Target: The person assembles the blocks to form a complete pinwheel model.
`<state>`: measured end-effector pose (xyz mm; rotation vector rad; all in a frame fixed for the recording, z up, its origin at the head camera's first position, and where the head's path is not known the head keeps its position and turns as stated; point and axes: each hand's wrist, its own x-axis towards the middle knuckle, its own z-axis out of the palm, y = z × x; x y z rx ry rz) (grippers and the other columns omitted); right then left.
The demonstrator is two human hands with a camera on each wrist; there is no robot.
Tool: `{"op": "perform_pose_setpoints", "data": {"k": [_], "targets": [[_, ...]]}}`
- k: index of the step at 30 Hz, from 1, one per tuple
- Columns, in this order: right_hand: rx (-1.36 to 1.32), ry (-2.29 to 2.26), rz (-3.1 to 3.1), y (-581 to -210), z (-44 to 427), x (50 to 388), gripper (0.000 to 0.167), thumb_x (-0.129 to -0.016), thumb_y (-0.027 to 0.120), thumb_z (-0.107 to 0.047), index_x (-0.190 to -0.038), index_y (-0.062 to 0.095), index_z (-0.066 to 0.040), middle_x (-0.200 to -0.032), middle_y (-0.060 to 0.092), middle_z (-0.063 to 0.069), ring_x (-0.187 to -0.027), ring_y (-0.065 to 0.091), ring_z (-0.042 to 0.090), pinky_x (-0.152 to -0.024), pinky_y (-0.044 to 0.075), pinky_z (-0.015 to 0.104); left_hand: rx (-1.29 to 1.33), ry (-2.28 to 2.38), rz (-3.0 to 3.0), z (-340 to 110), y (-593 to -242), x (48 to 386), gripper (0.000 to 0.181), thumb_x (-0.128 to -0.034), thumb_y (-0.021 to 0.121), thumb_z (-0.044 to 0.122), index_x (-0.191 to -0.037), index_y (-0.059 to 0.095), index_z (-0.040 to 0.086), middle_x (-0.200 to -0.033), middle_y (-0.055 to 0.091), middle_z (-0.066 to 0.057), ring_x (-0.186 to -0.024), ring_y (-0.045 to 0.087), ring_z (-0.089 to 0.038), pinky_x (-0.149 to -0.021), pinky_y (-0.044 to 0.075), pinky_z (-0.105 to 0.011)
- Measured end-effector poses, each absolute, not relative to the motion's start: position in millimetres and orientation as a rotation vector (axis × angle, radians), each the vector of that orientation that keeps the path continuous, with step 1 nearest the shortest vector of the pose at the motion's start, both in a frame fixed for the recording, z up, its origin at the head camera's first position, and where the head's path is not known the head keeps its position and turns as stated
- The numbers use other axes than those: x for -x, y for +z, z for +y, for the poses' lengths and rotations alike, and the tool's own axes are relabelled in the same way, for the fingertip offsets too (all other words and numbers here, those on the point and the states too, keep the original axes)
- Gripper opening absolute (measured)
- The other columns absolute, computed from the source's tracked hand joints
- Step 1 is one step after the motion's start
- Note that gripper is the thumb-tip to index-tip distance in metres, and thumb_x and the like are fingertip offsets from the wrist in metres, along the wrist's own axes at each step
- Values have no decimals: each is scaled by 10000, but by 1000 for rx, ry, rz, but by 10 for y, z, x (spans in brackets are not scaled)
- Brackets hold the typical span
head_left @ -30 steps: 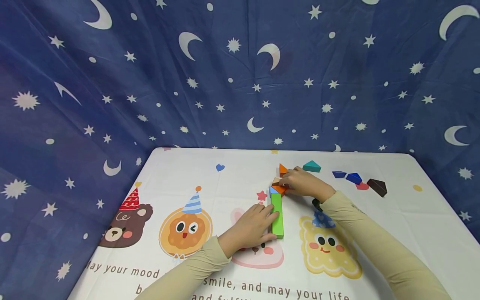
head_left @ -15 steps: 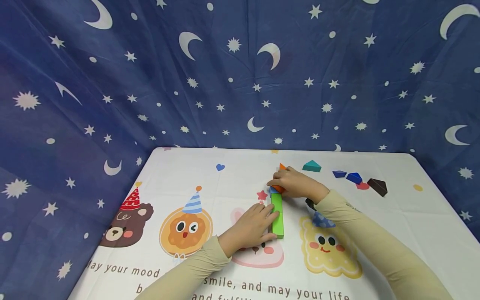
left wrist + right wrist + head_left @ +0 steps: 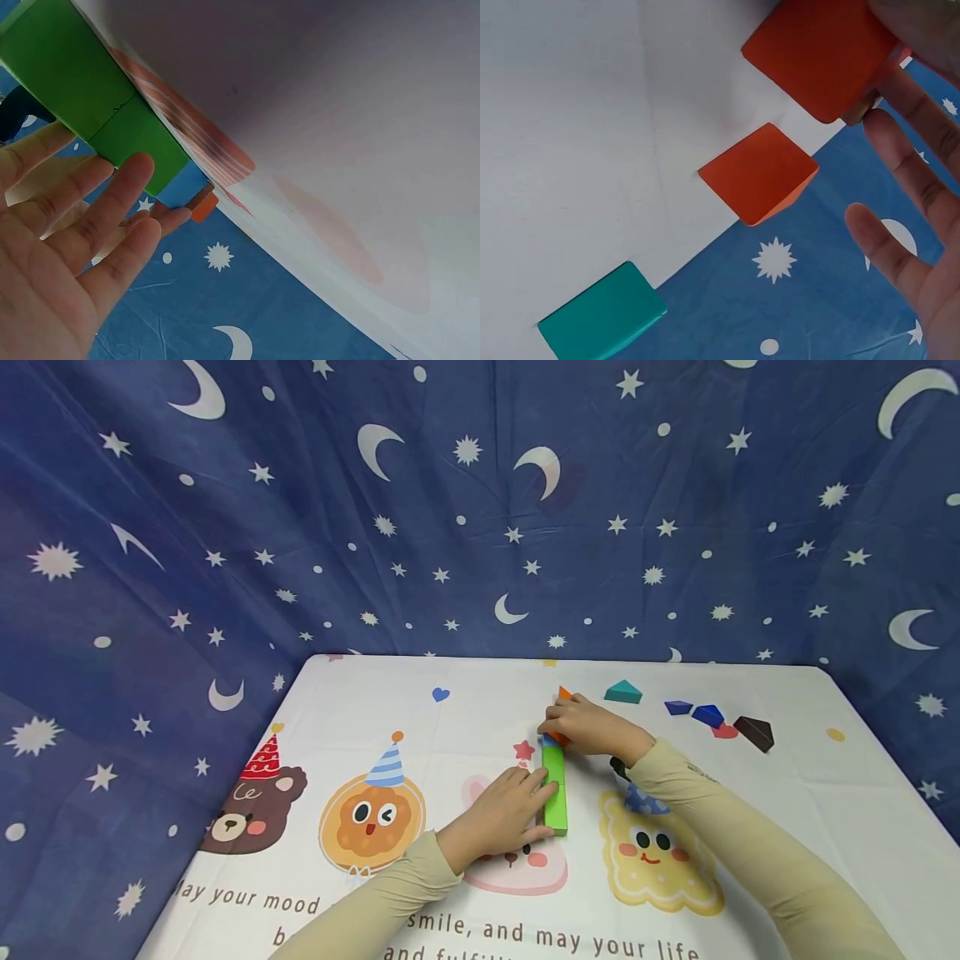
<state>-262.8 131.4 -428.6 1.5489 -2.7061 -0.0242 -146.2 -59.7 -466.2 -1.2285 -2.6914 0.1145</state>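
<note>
Head view: I have the left hand (image 3: 498, 814), fingers spread, against green blocks (image 3: 556, 814) on the surface (image 3: 810, 814); the right hand (image 3: 596, 725) pinches an orange block (image 3: 817, 60) at the row's far end. Likely lining-up, calling next for gentle release, clear of the second orange block (image 3: 754, 172) beyond.

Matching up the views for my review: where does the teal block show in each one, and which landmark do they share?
Head: teal block near the table's far edge, right of centre, beyond the right hand.
Left wrist: not in it.
Right wrist: teal block at bottom left.
Shared landmark: the starry blue cloth.
</note>
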Motion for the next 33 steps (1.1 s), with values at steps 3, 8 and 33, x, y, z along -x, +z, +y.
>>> {"op": "perform_pose_setpoints", "data": {"k": [3, 8, 33], "targets": [[-1544, -10, -2704, -4287, 1319, 2624, 369, -730, 786, -97, -1083, 688, -145, -958, 641, 43, -930, 571, 220, -840, 459, 453, 1227, 116, -2695, -600, -4657, 1464, 599, -893, 489, 569, -1324, 461, 155, -1281, 483, -28, -1077, 513, -182, -1007, 388, -313], [-1502, 11, -2698, -4313, 1355, 2627, 415, -732, 789, -126, -1130, 670, -133, -992, 652, 50, -969, 588, 227, -869, 461, 480, 1228, 120, -2699, -595, -4648, 1463, 598, -896, 488, 563, -1328, 461, 152, -1293, 482, -31, -1077, 514, -181, -1009, 389, -311], [-1192, 344, -2860, -4326, 1605, 2668, 313, -758, 772, -198, -1041, 707, -84, -980, 695, 64, -973, 595, 271, -879, 444, 498, 1221, 95, -2707, -598, -4663, 1457, 594, -890, 495, 565, -1322, 450, 160, -1298, 490, -39, -1064, 525, -189, -1019, 391, -321]]}}
